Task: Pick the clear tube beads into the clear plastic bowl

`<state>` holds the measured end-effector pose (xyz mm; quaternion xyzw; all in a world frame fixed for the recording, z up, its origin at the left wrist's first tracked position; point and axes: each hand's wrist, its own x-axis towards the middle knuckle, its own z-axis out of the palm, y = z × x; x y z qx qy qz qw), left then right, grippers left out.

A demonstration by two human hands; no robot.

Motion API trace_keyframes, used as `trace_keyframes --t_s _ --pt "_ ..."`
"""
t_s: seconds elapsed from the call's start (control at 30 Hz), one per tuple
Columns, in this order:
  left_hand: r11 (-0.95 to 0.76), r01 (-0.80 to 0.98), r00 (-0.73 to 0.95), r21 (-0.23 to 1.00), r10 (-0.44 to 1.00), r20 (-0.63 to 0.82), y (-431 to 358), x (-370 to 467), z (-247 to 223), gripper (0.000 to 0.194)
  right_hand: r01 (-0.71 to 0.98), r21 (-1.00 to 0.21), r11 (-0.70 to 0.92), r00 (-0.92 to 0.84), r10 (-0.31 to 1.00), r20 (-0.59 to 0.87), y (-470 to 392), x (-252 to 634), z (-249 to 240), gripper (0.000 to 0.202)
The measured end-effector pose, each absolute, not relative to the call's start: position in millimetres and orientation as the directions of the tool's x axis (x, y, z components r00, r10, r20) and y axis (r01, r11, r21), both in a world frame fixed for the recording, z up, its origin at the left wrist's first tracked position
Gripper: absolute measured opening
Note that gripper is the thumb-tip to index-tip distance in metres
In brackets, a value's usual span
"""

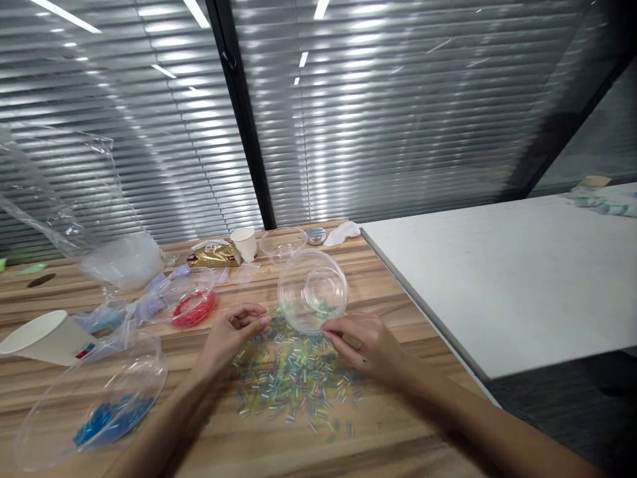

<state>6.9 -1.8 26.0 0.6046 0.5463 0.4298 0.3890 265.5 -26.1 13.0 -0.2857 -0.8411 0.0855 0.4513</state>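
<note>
Tube-shaped beads (298, 378) in see-through yellow, green and blue lie scattered across the middle of a wood-grain worktop (393, 431), between a person's two bare hands. At right, the right hand (368, 342) pinches the lower rim of a clear round bowl (298, 273) between thumb and fingers, tilting the vessel at the far edge of the spill. Some greenish pieces show low in the bowl; whether they are inside it or seen through its wall cannot be told. Opposite, the left hand (236, 335) is poised by the bead pile's far-left edge, near the bowl, its fingers half curled toward the thumb; whether they grip anything cannot be told.

To the left, blue beads (112, 418) sit in a second clear bowl (152, 365), just beside a tilted paper cup (42, 337). Farther back, red pieces (194, 309) sit in another clear container (172, 285), close to small lilac bags (154, 297). Along the back stand a gold packet (215, 255), an upright paper cup (245, 245), one more clear bowl (283, 251), a round silvery item (315, 236) and a crumpled white tissue (343, 232). Slatted blinds (149, 133) cover the glass behind; a white table (497, 265) adjoins at right.
</note>
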Motion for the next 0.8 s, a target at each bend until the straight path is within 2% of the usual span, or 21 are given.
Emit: trace_keyframes --t_s 0.1,0.17,0.27,0.37,0.47,0.53,0.67,0.8 --pt "-0.205 0.368 0.0 0.907 0.975 0.221 -5 7 24 0.034 0.405 -0.373 0.835 -0.459 0.538 0.707 -27 265 12 0.014" --pt "-0.306 0.457 -0.015 0.835 0.936 0.351 -8 9 23 0.026 0.395 -0.349 0.849 -0.474 0.515 0.714 -28 264 13 0.014" --pt "-0.476 0.59 0.053 0.652 0.829 0.557 -14 12 24 0.013 0.367 -0.322 0.873 -0.508 0.478 0.716 -30 262 14 0.014" --pt "-0.652 0.602 0.204 0.462 0.684 0.7 -18 16 24 0.009 0.319 -0.312 0.895 -0.541 0.443 0.715 -32 260 13 0.011" --pt "-0.777 0.543 0.377 0.321 0.566 0.733 -19 20 21 0.016 0.297 -0.313 0.902 -0.549 0.429 0.717 -34 259 13 0.01" --pt "-0.811 0.517 0.455 0.274 0.531 0.715 -20 21 19 0.02 0.295 -0.315 0.902 -0.555 0.43 0.712 -36 259 14 0.011" --pt "-0.794 0.56 0.498 0.237 0.55 0.671 -19 21 17 0.018 0.299 -0.324 0.897 -0.585 0.441 0.681 -39 258 14 0.011" --pt "-0.794 0.59 0.534 0.147 0.52 0.667 -17 20 17 0.012 0.311 -0.295 0.903 -0.607 0.428 0.67 -39 257 13 0.01"
